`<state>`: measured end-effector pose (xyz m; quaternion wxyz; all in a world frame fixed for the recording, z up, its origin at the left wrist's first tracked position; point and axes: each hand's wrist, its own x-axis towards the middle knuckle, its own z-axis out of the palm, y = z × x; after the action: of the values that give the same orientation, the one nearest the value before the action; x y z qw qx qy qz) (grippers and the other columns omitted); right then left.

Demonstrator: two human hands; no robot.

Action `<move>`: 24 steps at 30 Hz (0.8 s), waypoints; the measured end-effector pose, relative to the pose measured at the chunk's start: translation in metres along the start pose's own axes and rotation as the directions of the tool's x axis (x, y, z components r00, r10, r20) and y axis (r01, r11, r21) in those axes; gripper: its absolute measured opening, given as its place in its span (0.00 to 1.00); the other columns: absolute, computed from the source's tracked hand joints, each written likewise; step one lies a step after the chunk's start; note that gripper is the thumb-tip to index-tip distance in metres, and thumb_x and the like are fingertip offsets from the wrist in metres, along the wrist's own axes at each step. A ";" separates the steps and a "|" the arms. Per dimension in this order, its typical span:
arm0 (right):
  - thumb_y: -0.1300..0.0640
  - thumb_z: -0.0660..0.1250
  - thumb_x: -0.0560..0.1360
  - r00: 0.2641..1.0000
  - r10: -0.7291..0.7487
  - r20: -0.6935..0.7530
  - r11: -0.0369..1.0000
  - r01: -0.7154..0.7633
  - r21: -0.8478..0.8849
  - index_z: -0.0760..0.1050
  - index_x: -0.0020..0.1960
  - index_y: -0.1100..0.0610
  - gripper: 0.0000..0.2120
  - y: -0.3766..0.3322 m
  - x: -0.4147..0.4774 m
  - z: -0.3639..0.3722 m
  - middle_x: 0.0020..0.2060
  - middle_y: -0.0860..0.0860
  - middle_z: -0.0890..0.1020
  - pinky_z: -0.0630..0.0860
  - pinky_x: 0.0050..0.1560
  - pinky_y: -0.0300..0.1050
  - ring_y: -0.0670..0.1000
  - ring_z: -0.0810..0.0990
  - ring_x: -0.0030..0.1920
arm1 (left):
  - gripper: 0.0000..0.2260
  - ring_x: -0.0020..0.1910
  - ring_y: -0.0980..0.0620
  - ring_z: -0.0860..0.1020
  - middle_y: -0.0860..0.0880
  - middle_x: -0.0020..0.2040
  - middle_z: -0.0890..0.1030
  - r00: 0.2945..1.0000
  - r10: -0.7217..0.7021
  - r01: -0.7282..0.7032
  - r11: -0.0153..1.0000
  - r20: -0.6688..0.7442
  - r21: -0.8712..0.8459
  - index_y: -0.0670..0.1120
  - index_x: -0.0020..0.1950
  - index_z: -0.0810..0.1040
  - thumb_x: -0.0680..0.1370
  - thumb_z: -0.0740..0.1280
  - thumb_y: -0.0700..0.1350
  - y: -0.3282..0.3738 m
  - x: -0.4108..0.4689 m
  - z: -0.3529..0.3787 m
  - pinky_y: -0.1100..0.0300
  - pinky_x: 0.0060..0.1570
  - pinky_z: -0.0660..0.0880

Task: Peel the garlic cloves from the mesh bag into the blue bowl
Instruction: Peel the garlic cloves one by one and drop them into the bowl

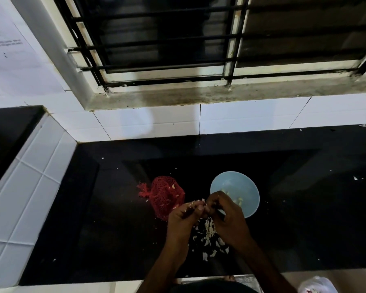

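A red mesh bag (164, 194) lies on the black countertop (106, 218), left of a light blue bowl (236, 185) that holds a few pale peeled cloves (239, 200). My left hand (185, 218) and my right hand (226, 216) meet just in front of the bag and bowl. Both pinch a small garlic clove (202, 206) with papery skin at the fingertips. The clove itself is mostly hidden by my fingers. Below the hands lies a pile of white garlic skins (209, 237).
A white tiled wall (148, 121) and a barred window (199, 45) rise behind the counter. A raised tiled ledge (25, 182) borders the left side. A plastic bag (317, 285) shows at the bottom right. Small skin flecks dot the counter.
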<state>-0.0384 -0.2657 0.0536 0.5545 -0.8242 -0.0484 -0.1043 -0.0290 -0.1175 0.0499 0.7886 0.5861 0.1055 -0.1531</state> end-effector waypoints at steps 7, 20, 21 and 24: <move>0.71 0.70 0.75 0.966 0.244 -0.089 0.956 -0.224 0.191 0.76 0.48 0.57 0.10 0.010 -0.006 0.000 0.42 0.52 0.82 0.82 0.46 0.50 0.53 0.84 0.44 | 0.10 0.53 0.41 0.85 0.41 0.51 0.87 0.995 -0.023 0.026 0.999 -0.100 0.030 0.44 0.55 0.85 0.74 0.75 0.38 -0.007 0.006 -0.004 0.54 0.52 0.79; 0.60 0.79 0.69 0.943 0.332 0.029 0.920 -0.317 -0.229 0.82 0.41 0.46 0.11 0.044 -0.024 0.000 0.39 0.43 0.82 0.73 0.43 0.32 0.40 0.81 0.43 | 0.09 0.48 0.53 0.86 0.51 0.47 0.88 0.990 0.068 -0.021 0.939 -0.126 0.343 0.46 0.51 0.85 0.73 0.78 0.38 -0.020 0.011 -0.026 0.63 0.50 0.80; 0.59 0.79 0.68 0.939 0.343 0.029 0.917 -0.328 -0.229 0.80 0.40 0.46 0.11 0.041 -0.022 -0.001 0.38 0.44 0.83 0.74 0.42 0.33 0.41 0.81 0.42 | 0.09 0.48 0.53 0.86 0.51 0.47 0.88 0.990 0.072 -0.025 0.936 -0.122 0.351 0.47 0.51 0.86 0.72 0.78 0.38 -0.021 0.012 -0.026 0.64 0.50 0.80; 0.53 0.80 0.67 0.934 0.353 0.051 0.913 -0.332 -0.239 0.75 0.39 0.48 0.13 0.039 -0.021 -0.002 0.34 0.46 0.81 0.73 0.37 0.35 0.44 0.80 0.36 | 0.07 0.47 0.52 0.86 0.49 0.46 0.88 0.991 0.070 -0.027 0.935 -0.110 0.354 0.47 0.50 0.87 0.73 0.77 0.39 -0.022 0.012 -0.025 0.64 0.49 0.79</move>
<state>-0.0517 -0.2821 0.0141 0.4639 -0.8815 0.0834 0.0282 -0.0253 -0.1008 0.0187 0.6667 0.7283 0.1094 -0.1143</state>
